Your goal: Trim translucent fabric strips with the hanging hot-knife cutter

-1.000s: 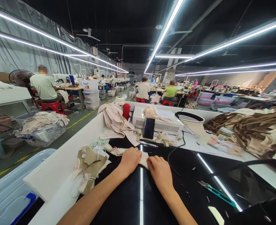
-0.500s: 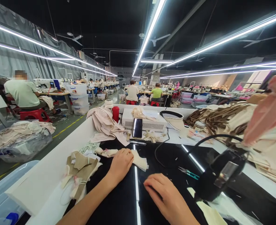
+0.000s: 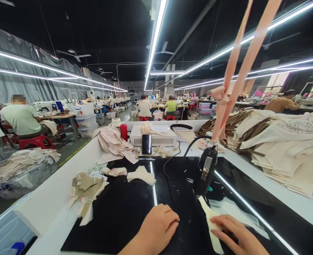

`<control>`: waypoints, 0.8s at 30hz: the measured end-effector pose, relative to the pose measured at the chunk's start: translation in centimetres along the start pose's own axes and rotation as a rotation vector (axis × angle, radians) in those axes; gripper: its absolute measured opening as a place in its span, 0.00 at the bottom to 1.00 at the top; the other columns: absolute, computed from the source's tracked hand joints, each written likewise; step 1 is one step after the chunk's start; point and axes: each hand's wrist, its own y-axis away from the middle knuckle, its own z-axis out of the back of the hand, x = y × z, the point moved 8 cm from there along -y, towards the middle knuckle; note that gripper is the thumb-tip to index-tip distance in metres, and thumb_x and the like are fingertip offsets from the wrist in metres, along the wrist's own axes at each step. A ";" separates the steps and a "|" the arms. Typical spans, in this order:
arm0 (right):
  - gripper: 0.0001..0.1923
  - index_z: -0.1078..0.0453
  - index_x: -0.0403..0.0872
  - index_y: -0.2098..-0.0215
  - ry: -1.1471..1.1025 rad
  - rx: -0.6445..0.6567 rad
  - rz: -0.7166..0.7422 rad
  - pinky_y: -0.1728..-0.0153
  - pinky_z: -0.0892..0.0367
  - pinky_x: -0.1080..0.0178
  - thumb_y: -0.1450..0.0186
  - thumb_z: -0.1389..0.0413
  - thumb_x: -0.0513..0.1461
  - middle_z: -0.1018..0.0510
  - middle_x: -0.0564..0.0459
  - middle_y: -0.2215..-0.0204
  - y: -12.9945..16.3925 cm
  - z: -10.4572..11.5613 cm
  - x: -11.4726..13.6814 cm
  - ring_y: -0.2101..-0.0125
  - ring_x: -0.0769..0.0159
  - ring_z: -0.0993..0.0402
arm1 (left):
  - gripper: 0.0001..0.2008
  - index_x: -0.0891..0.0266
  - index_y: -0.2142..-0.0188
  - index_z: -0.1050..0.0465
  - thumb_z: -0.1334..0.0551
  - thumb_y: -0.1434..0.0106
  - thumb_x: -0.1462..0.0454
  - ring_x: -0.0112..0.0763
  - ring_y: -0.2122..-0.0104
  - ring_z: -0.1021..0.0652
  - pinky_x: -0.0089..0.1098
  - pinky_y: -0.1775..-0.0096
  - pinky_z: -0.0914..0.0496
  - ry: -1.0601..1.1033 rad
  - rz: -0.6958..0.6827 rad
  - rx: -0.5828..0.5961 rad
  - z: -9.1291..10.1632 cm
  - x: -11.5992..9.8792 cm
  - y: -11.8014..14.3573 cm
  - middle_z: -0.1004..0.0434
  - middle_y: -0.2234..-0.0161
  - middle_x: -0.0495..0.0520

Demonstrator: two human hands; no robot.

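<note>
My left hand [image 3: 160, 226] rests on the black tabletop [image 3: 116, 212], fingers curled in and pressed together, with no fabric showing in it. To the right, my right hand [image 3: 238, 233] has its thumb and fingertips on a narrow cream fabric piece [image 3: 210, 214], pinching its right edge. Thin whitish translucent sheets [image 3: 236, 209] lie just beyond that hand. Farther up the tabletop sits a stack of cream fabric pieces [image 3: 141, 175], apart from both hands. A black corded device [image 3: 206, 170] hangs from knotted pink fabric strips [image 3: 233, 81] above the narrow piece.
Tan and cream scraps [image 3: 89, 189] lie at left near pale green cord [image 3: 96, 168]. A phone [image 3: 146, 144] leans on a white vented box [image 3: 161, 139]. Large cream fabric piles [image 3: 286, 156] fill the right side. Scissors [image 3: 210, 189] are partly hidden behind the device. People sit at machines beyond.
My left hand has left the cream stack and come down nearer. My right hand has moved right onto the narrow cream piece. The view has turned right.
</note>
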 end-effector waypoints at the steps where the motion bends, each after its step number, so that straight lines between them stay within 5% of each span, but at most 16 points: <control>1: 0.19 0.17 0.55 0.61 -0.017 -0.001 0.004 0.56 0.20 0.60 0.34 0.39 0.58 0.15 0.48 0.59 0.1 -0.2 0.5 0.59 0.53 0.15 | 0.07 0.52 0.57 0.21 0.36 0.30 0.67 0.38 0.58 0.17 0.37 0.52 0.21 0.009 -0.001 0.005 -0.4 -0.1 0.0 0.16 0.58 0.50; 4: 0.20 0.19 0.53 0.69 -0.089 -0.032 0.029 0.61 0.23 0.58 0.31 0.43 0.56 0.17 0.49 0.66 0.4 -0.1 2.5 0.64 0.54 0.18 | 0.10 0.54 0.55 0.20 0.37 0.29 0.70 0.36 0.56 0.19 0.36 0.50 0.22 0.040 -0.006 0.016 -0.8 -0.1 0.0 0.17 0.58 0.51; 7: 0.18 0.20 0.53 0.66 -0.094 -0.048 0.001 0.57 0.26 0.57 0.28 0.44 0.53 0.18 0.49 0.64 0.6 0.1 3.5 0.60 0.55 0.20 | 0.11 0.57 0.54 0.21 0.41 0.26 0.70 0.36 0.55 0.20 0.37 0.50 0.24 0.087 -0.015 0.022 -0.3 0.1 0.1 0.18 0.57 0.52; 24: 0.15 0.21 0.53 0.63 -0.238 -0.149 -0.066 0.59 0.29 0.60 0.27 0.45 0.50 0.16 0.51 0.60 0.9 1.2 3.4 0.58 0.56 0.21 | 0.11 0.59 0.50 0.23 0.45 0.22 0.65 0.35 0.59 0.19 0.36 0.55 0.23 -0.053 -0.242 0.009 0.7 -1.6 0.9 0.18 0.58 0.52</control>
